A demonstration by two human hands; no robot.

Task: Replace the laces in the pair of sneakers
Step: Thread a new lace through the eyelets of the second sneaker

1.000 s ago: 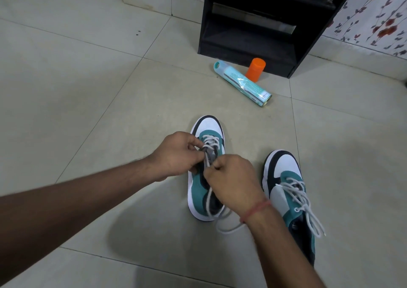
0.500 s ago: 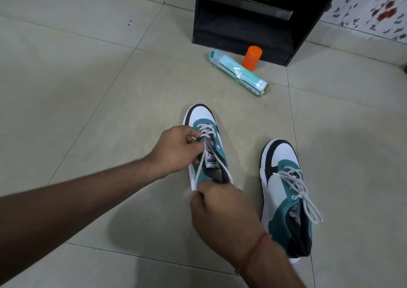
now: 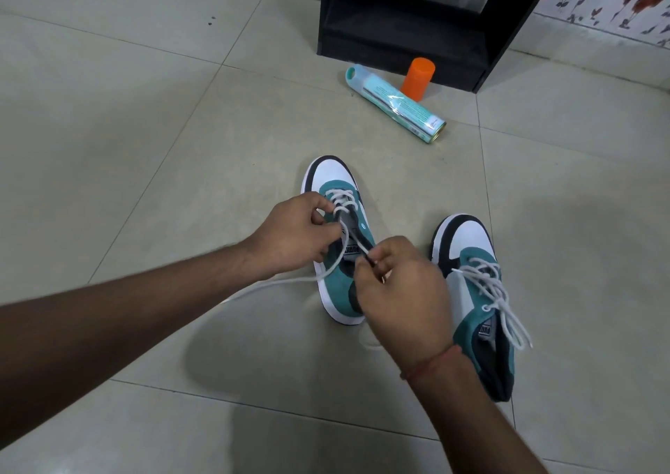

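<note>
Left hand (image 3: 293,236) and right hand (image 3: 400,292) both pinch with curled fingers.

Readable text is limited to the tongue labels of the two sneakers. The left sneaker (image 3: 337,241), at frame centre, carries a white tongue label (image 3: 351,249) with dark lettering that reads as "PUMA", seen upside down and partly covered by a lace. The right sneaker (image 3: 475,292), at centre right, carries a similar tongue label (image 3: 485,329); its lettering is too small to confirm. The printing on the teal can (image 3: 395,104), upper centre, is illegible.
</note>
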